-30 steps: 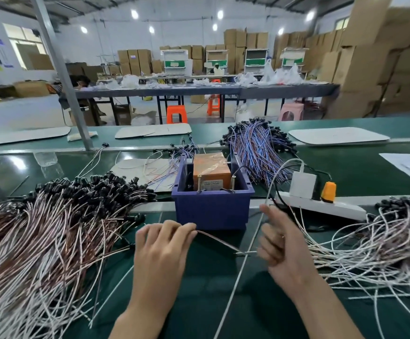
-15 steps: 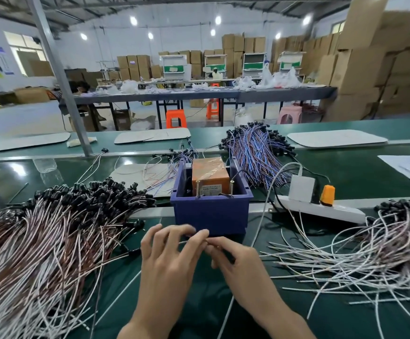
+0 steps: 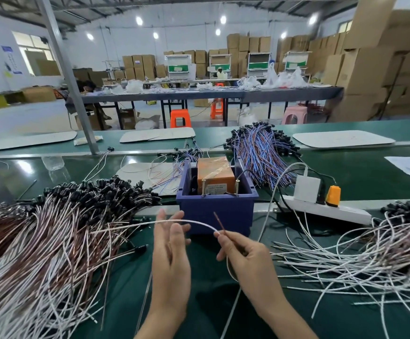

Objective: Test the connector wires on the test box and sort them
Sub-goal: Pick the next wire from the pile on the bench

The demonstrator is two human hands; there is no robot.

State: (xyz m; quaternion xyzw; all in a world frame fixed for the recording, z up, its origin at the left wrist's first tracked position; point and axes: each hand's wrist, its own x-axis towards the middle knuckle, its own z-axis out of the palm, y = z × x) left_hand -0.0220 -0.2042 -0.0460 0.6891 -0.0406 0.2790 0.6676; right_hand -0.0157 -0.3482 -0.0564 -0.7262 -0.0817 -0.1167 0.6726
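Right hand (image 3: 248,260) fingers pinch one connector wire (image 3: 194,221) near its ends; left hand (image 3: 172,260) fingers lie straight, the wire crossing them. Beyond, the test box (image 3: 215,173) stands apart from it: test pending, and large piles (image 3: 52,241) on the tabletop (image 3: 199,309) suggest much is left.

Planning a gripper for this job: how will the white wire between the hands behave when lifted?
Probably semi-stiff: the white wire arcs between the left hand and right hand instead of hanging limp. Likely very light, since a light pinch carries it. It is thin and looks smooth, so it may slip.
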